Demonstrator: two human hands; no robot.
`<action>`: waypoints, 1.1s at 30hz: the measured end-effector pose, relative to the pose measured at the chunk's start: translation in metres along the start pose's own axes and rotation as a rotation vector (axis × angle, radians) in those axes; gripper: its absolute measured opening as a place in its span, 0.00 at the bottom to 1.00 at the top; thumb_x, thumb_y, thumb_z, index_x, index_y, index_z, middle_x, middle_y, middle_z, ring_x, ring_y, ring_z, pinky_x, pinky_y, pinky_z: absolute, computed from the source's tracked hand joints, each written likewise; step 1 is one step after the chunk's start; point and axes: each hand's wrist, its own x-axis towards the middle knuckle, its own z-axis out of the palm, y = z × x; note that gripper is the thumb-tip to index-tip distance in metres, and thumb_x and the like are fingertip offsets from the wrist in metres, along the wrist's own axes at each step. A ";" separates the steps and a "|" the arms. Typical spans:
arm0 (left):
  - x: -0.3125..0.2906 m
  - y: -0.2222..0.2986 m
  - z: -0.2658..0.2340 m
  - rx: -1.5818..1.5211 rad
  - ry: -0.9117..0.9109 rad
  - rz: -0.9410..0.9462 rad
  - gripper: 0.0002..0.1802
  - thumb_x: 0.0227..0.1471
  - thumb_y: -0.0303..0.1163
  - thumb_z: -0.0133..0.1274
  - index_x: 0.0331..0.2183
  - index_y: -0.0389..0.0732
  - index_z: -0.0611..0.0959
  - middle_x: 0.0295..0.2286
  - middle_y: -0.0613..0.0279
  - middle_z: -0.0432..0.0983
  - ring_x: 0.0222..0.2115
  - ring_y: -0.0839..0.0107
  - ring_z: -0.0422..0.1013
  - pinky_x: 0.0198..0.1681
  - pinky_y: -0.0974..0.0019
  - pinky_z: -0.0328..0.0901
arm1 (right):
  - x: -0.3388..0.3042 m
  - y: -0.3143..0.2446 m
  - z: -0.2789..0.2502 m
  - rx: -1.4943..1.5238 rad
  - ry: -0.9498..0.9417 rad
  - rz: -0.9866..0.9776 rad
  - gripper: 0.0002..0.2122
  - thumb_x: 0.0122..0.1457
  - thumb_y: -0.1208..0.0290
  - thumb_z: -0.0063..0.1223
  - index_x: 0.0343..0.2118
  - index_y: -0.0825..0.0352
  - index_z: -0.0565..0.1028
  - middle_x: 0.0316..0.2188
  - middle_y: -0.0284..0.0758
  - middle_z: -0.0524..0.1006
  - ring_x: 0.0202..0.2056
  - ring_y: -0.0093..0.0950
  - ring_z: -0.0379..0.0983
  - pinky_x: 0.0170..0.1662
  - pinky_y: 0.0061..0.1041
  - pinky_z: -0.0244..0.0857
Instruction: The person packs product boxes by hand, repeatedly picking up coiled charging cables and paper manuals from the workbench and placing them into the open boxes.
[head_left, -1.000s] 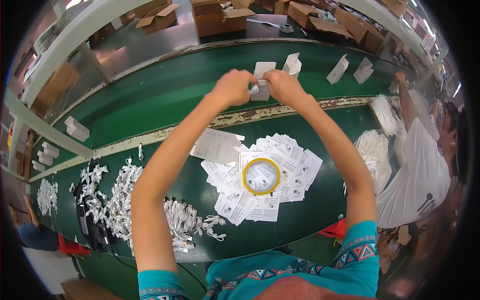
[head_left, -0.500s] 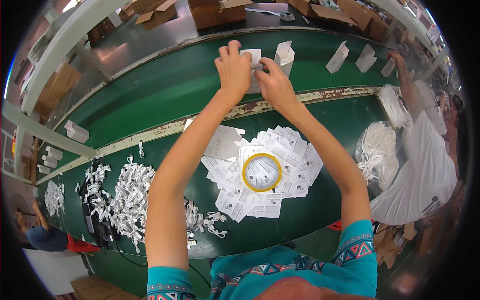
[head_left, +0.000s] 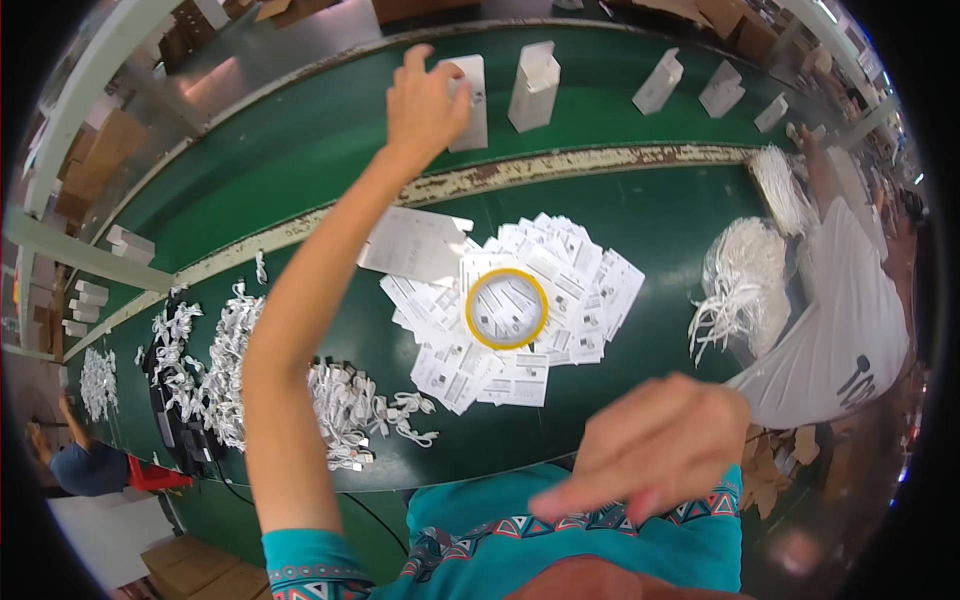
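Observation:
My left hand (head_left: 425,108) reaches to the green belt at the back, with thumb and index finger at the left edge of a small upright white box (head_left: 472,118); the other fingers are lifted. Right of it stands another white box (head_left: 537,90) with its top flap up. My right hand (head_left: 655,445) is drawn back near my body, above the table's front edge. It is blurred, one finger pointing left, and whether it holds anything cannot be made out. Between my arms lie printed paper leaflets (head_left: 580,290) with a yellow-rimmed tape roll (head_left: 508,309) on top.
Several more open white boxes (head_left: 657,82) stand along the belt. White cables (head_left: 340,410) are heaped at left. A flat white carton (head_left: 415,245) touches the leaflets. Bagged white cords (head_left: 745,290) and a co-worker's arm (head_left: 825,180) are at right. Another person (head_left: 90,460) sits far left.
My right hand has left the box and come back toward my body. My left hand remains at the box, now appearing further left and higher as the whole view has shifted.

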 end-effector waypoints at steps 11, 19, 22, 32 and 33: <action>-0.109 0.032 -0.203 -0.363 -0.623 -0.032 0.07 0.55 0.23 0.58 0.37 0.35 0.85 0.38 0.51 0.80 0.39 0.55 0.76 0.45 0.60 0.69 | -0.028 0.003 -0.003 -0.053 -0.235 -0.135 0.09 0.63 0.76 0.54 0.37 0.78 0.80 0.31 0.37 0.77 0.28 0.29 0.73 0.33 0.26 0.70; -0.204 0.074 -0.233 -0.374 -1.145 -0.162 0.10 0.44 0.31 0.68 0.27 0.39 0.83 0.28 0.57 0.75 0.32 0.57 0.76 0.35 0.54 0.67 | -0.081 0.157 -0.096 -0.852 0.736 0.576 0.08 0.53 0.71 0.68 0.30 0.68 0.80 0.26 0.32 0.75 0.28 0.19 0.65 0.31 0.21 0.61; -0.226 0.075 -0.219 -0.106 -0.895 0.056 0.10 0.43 0.32 0.67 0.26 0.40 0.82 0.27 0.58 0.72 0.33 0.56 0.74 0.34 0.53 0.63 | -0.082 0.169 -0.103 -0.784 0.669 0.752 0.09 0.51 0.70 0.70 0.29 0.69 0.80 0.23 0.30 0.73 0.26 0.19 0.64 0.30 0.22 0.61; -0.169 0.054 -0.251 -0.453 -0.836 -0.345 0.09 0.54 0.28 0.59 0.36 0.33 0.85 0.31 0.55 0.80 0.30 0.63 0.76 0.36 0.63 0.70 | -0.070 0.131 -0.088 -0.954 0.747 0.576 0.05 0.54 0.77 0.65 0.31 0.72 0.82 0.22 0.32 0.77 0.23 0.18 0.66 0.27 0.22 0.62; -0.156 0.050 -0.245 -0.488 -0.851 -0.375 0.09 0.57 0.29 0.57 0.37 0.32 0.84 0.31 0.54 0.82 0.30 0.66 0.77 0.37 0.65 0.70 | -0.069 0.127 -0.090 -0.846 0.749 0.671 0.04 0.54 0.78 0.64 0.31 0.71 0.82 0.21 0.29 0.76 0.23 0.16 0.64 0.27 0.20 0.60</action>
